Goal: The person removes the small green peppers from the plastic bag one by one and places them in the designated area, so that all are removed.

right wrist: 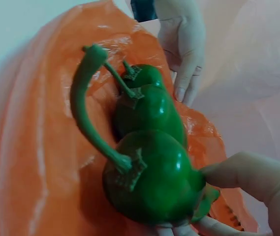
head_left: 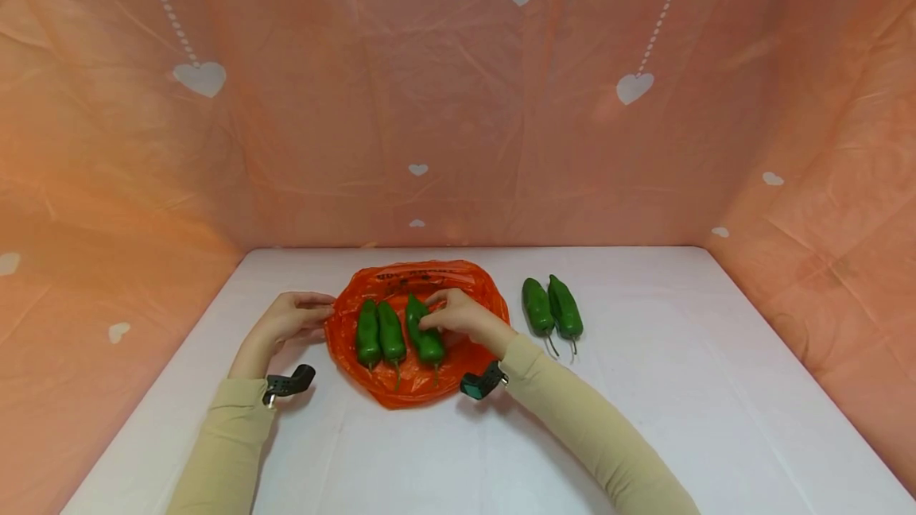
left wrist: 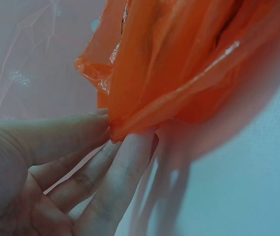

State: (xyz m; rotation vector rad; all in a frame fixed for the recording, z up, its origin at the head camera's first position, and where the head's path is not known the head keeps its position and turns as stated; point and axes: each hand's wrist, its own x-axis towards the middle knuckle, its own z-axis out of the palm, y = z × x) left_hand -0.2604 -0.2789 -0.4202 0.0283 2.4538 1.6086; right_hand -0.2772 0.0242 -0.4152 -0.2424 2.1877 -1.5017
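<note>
An orange-red plastic bag (head_left: 458,384) lies spread on the table, its rim turned up around three green peppers. My left hand (head_left: 289,318) pinches the bag's left edge between thumb and fingers; the left wrist view shows the gathered plastic (left wrist: 144,98) there. My right hand (head_left: 465,316) reaches over the bag from the right and grips the rightmost pepper (head_left: 429,346), thumb on one side and fingers beneath. Its curved stem (right wrist: 85,98) points toward the right wrist camera. Just left of it two peppers, one (head_left: 391,332) beside the other (head_left: 368,334), lie inside the bag.
On the white table (head_left: 687,388), right of the bag, lie two more green peppers, one (head_left: 537,307) next to another (head_left: 566,308), stems toward me. A peach-coloured cloth (head_left: 458,118) with white hearts encloses the back and sides.
</note>
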